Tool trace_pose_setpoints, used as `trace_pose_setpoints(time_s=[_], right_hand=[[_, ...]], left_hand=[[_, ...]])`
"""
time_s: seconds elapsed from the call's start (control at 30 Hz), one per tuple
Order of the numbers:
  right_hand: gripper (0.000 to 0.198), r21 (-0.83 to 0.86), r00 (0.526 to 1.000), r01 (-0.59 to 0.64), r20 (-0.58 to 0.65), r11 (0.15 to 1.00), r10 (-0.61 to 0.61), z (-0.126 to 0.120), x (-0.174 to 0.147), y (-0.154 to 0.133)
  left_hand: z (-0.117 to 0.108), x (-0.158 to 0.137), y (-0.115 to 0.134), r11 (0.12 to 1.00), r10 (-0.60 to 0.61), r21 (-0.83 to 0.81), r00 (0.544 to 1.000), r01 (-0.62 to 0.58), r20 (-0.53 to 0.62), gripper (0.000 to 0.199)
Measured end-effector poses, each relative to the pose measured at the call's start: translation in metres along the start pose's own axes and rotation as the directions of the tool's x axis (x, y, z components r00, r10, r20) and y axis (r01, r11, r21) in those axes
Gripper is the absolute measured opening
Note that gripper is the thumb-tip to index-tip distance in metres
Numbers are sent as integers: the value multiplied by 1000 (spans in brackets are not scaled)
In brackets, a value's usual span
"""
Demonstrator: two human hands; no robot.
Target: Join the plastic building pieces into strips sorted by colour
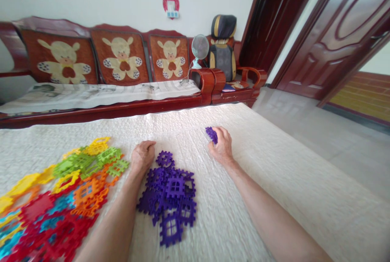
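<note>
My right hand (223, 145) grips a purple interlocking plastic tile (211, 135) with notched edges, over the far part of the covered table. To its left lies a loose heap of purple tiles (175, 187), several with window-like cutouts. My left hand (143, 155) rests on the cloth between that heap and the mixed-colour tiles, its fingers curled in and nothing seen in them. Just beyond the heap's far end, close to my left hand, is a purple tile (165, 159). Green tiles (109, 155) lie left of my left hand.
Red tiles (38, 207), orange tiles (88, 191) and yellow tiles (26, 184) spread over the left side of the white tablecloth (268, 164). Behind stand a wooden sofa (152, 105) with bear-patterned cushions, a small fan (200, 47) and a chair (224, 61). Tiled floor (301, 111) shows at right.
</note>
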State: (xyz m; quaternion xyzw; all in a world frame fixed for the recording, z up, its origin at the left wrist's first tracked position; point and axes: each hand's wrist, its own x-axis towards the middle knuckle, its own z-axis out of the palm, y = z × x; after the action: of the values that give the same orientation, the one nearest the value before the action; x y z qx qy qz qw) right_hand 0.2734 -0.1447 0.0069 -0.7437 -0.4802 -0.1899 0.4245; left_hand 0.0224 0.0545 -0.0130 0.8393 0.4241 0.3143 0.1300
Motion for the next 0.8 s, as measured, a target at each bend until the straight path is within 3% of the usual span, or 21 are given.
trace_pose_setpoints(time_s=[0.13,0.27,0.47,0.63,0.8], right_hand=[[41,237,974,124,158,964,-164,4,-9,-28],[29,428,875,118,382,896,-298,15,-25,-57],[37,428,832,117,450,896,-324,35,-29,-81],[38,330,814,85,522,940,-257,50,-16,-92],[41,293,781,160,546,942,-303,59,-12,-104]], left_hand=[[-2,0,4,1000,-11,25,999,10,40,34],[-4,0,6,999,-30,21,998,29,63,35],[-2,-2,7,999,-41,2,998,41,56,37],[-3,-2,8,998,-66,-5,996,66,54,40],[-5,-1,7,999,-45,13,997,44,69,38]])
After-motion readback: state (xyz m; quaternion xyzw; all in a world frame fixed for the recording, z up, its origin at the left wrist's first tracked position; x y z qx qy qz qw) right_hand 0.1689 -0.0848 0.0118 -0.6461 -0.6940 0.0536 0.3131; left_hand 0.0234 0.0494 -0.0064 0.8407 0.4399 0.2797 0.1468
